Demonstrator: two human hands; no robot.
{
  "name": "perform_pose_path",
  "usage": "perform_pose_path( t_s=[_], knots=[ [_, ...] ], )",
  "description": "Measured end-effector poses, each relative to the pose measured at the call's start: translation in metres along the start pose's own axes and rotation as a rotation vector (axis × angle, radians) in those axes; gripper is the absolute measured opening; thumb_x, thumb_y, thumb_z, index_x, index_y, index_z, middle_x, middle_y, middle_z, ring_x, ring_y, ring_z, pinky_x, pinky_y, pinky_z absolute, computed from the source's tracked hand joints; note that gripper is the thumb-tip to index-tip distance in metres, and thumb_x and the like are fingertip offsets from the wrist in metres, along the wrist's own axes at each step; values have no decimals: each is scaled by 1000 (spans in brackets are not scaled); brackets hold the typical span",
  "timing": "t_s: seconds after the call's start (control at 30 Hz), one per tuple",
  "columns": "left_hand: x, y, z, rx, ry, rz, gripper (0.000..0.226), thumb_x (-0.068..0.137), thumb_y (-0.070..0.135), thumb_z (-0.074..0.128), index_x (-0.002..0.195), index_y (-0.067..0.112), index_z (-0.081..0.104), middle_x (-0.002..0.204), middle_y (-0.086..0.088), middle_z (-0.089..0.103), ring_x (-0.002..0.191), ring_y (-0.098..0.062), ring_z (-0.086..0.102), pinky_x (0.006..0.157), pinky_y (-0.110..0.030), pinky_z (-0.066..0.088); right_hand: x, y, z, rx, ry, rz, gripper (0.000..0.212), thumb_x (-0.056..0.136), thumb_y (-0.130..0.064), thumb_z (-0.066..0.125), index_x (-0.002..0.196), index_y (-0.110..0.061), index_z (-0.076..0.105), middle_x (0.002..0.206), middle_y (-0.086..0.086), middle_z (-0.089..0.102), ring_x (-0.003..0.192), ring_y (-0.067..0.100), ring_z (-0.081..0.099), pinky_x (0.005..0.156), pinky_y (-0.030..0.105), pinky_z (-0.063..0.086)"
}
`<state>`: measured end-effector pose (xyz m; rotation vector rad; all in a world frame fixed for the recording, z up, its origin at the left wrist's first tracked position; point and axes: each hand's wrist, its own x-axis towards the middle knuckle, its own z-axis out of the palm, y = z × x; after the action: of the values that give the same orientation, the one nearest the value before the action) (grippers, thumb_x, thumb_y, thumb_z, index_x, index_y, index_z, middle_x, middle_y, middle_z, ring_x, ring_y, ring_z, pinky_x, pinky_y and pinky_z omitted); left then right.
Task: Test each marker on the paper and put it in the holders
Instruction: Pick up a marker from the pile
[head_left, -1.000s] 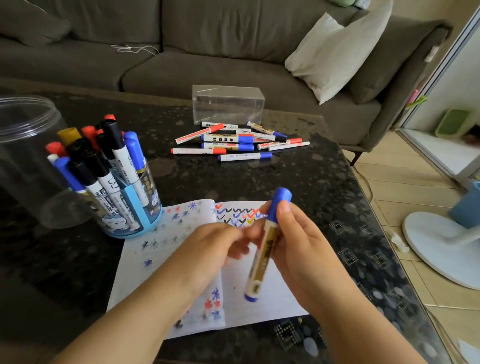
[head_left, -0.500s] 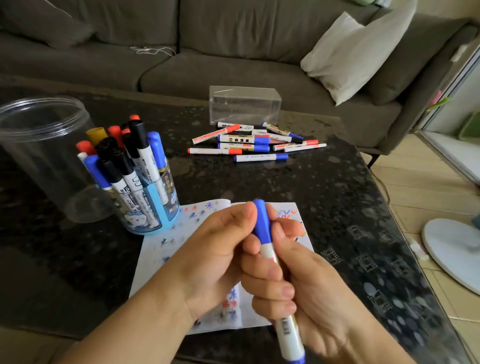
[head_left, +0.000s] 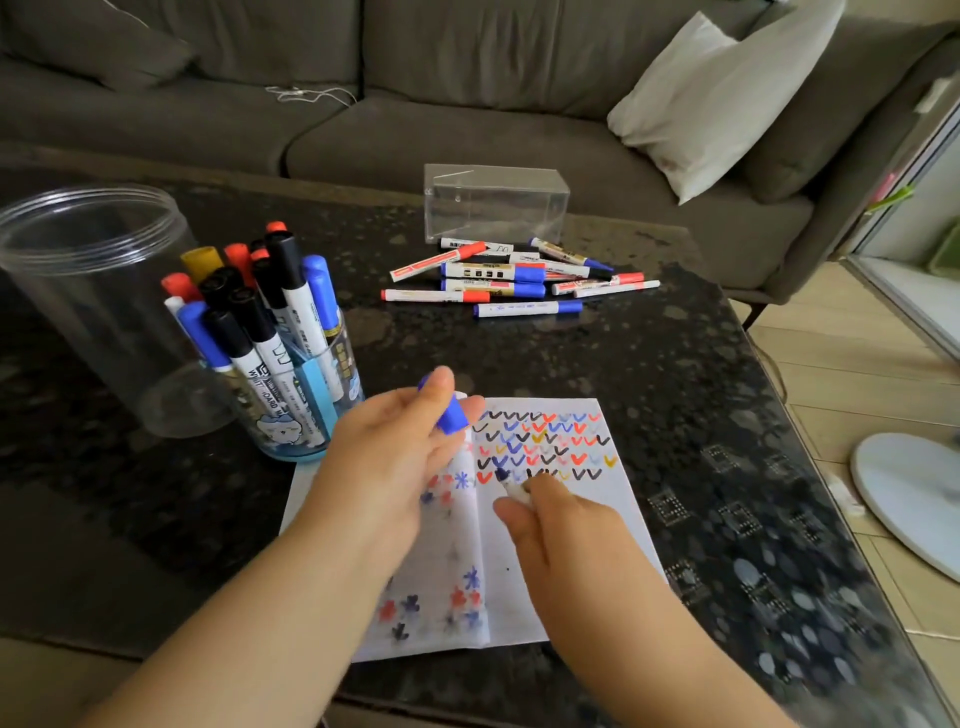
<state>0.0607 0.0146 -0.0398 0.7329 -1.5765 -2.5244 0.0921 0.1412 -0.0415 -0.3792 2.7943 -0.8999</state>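
My right hand (head_left: 556, 525) grips an uncapped blue marker (head_left: 511, 486), its tip touching the white paper (head_left: 592, 561) in the lowest row of coloured tick marks. My left hand (head_left: 395, 462) pinches the marker's blue cap (head_left: 451, 414) just above the paper's fold. The paper lies on the dark table near its front edge. A blue-based clear holder (head_left: 311, 410) to the left is packed with several capped markers. Several loose markers (head_left: 509, 278) lie in a pile farther back, in front of a clear rectangular box (head_left: 496, 202).
A large empty clear jar (head_left: 88, 291) stands at the far left beside the holder. The dark speckled table (head_left: 649, 374) ends at the right over a tiled floor with a white fan base (head_left: 914, 499). A grey sofa with a white cushion (head_left: 717, 98) runs behind.
The cap has come off the blue marker and stays in my left hand. My right hand has turned the marker tip-down onto the paper. The view tilted down.
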Motion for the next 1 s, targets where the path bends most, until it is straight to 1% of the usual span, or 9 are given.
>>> perform_pose_path(
  t_s=[0.1,0.2,0.3,0.37,0.53,0.7,0.8,0.87,1.0],
  knots=[
    [-1,4,-8,-19,-101,31,18,84,26,59,82,8,59,85,-9,74,91,-15,70,87,-31,49,2,12,-6,278,5,52,35,96,-42,36,84,-15,54,60,-6,48,54,5,44,58,22,41],
    [-3,-3,-11,69,-108,24,22,67,38,63,78,19,68,84,-2,74,92,-18,68,84,-34,50,7,19,-17,503,-54,156,31,99,-29,37,94,-10,60,64,-3,54,56,6,50,60,20,43],
    [-1,-3,-15,312,-31,83,16,74,40,69,71,25,72,70,6,69,76,-16,59,77,-34,48,10,20,-23,556,-82,149,16,98,-16,44,102,-23,58,75,-5,65,59,0,56,64,12,47],
    [0,-3,-19,482,-9,153,15,82,34,67,73,23,70,63,6,63,63,-11,52,68,-27,46,12,22,-24,646,-65,155,41,93,-15,54,127,-34,40,84,-3,73,66,4,64,76,19,55],
    [6,-1,-24,824,-19,333,5,78,22,72,80,22,67,69,4,67,65,-11,63,59,-22,48,14,22,-38,1093,96,178,12,90,-8,53,93,-11,64,84,17,72,64,17,68,64,23,58],
    [7,-7,-21,1037,-113,416,16,75,16,73,76,25,60,71,7,66,65,-8,62,64,-26,52,22,35,-51,1583,96,258,26,83,-1,49,98,1,71,94,23,71,77,23,72,60,22,58],
    [3,-11,-15,1141,-200,493,17,79,17,71,82,29,58,80,11,65,72,-6,61,71,-24,51,25,46,-51,1481,88,254,23,91,3,45,103,-6,62,84,16,72,70,17,69,62,22,58],
    [1,-13,-11,1206,-253,535,16,83,21,68,96,28,63,91,10,66,81,-6,60,77,-22,48,25,55,-49,1200,138,235,12,89,-17,53,97,-13,62,71,7,68,66,16,60,61,24,56],
    [2,-20,-4,1349,-350,639,27,88,29,60,115,28,62,109,11,62,84,-1,46,70,-11,31,27,69,-47,663,321,237,35,91,-46,45,81,-26,72,60,1,58,60,16,49,59,29,42]
  ],
)
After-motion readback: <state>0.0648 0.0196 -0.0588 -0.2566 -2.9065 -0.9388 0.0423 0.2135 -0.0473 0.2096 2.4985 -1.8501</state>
